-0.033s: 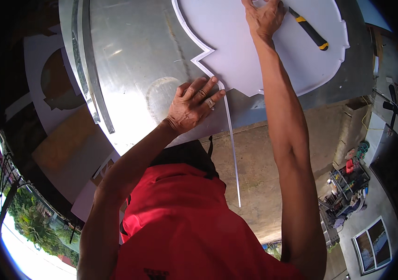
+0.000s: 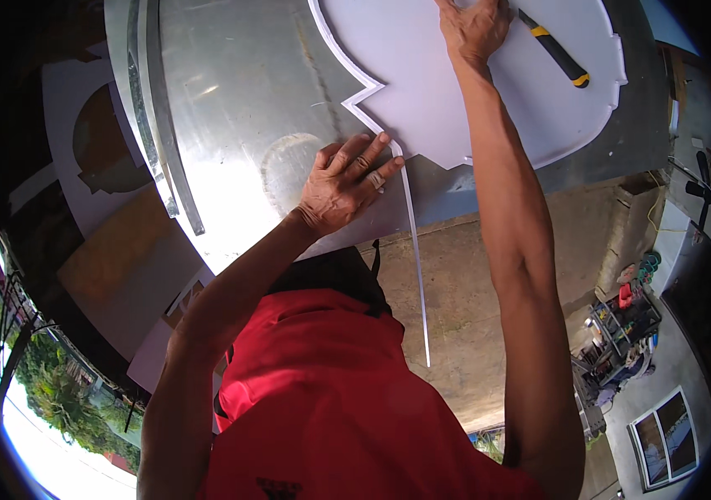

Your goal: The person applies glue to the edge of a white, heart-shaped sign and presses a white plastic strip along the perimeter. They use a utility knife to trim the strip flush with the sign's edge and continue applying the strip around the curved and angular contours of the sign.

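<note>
Left hand (image 2: 343, 183), head view: palm down, fingers partly bent and slightly spread, fingertips touching the white edging at the lower corner of the panel; I cannot tell whether they pinch it or only press on it.
Ring: a pale metal band (image 2: 379, 182) sits on one finger of this hand.
Right hand (image 2: 474, 32): on the upper part of the panel, back of the hand upward; its fingers are partly cut off by the top edge, so I cannot tell whether it grips anything.
Panel: a large flat white sheet with curved sides and a raised white rim (image 2: 409, 50), lying on the counter; its left side bends into a sharp V-shaped notch just above the left hand.
Strip: a long, narrow white strip (image 2: 419, 267) leads from the left fingertips, past the near edge of the counter, its free end reaching over the floor.
Knife: a cutter with a black and yellow handle (image 2: 557, 52) lies slanted on the panel, just right of the right hand.
Counter: a grey metal-topped surface (image 2: 239, 83), brightly lit at the left.
Clothing: a red shirt (image 2: 314, 375) on the person.
Floor: brown, worn concrete (image 2: 464, 292).
Far right: a black-bladed fan (image 2: 708, 192) and a cluttered rack (image 2: 622, 333).
</note>
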Tool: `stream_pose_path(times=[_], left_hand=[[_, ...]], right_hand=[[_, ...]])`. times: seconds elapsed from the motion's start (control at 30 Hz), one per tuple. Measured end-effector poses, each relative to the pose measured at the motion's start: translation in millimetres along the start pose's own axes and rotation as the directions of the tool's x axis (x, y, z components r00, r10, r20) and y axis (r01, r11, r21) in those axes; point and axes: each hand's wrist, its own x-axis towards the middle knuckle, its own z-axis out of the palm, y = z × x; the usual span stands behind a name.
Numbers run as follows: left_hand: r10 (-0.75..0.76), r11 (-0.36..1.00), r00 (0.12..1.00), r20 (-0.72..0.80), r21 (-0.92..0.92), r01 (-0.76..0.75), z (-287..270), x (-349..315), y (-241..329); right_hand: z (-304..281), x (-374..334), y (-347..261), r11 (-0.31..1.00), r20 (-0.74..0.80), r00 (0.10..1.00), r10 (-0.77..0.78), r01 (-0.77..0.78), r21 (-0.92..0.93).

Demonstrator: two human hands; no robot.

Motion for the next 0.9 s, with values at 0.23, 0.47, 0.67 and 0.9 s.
stream_pose_path(times=[0.23, 0.47, 0.67, 0.9], left_hand=[[-0.009, 1.000, 1.000, 0.004, 0.021, 0.009, -1.0, 0.0, 1.4], [0.026, 1.000, 1.000, 0.000, 0.000, -0.026, 0.7, 4.8, 0.6], [-0.010, 1.000, 1.000, -0.001, 0.012, 0.010, -1.2, -0.6, -0.6], [0.006, 1.000, 1.000, -0.010, -0.009, -0.006, -0.4, 1.1, 1.0]], right_hand=[[-7.3, 9.1, -23.6, 0.993, 0.034, 0.998, 0.055, -0.050, -0.110], [19.7, -2.1, 53.0, 0.994, -0.092, 0.990, -0.104, 0.099, -0.055], [-137.9, -42.8, 0.6, 0.863, 0.615, 0.787, 0.038, -0.336, 0.377], [-220.4, -81.5, 15.5, 0.974, 0.688, 0.712, -0.142, -0.021, 0.224]])
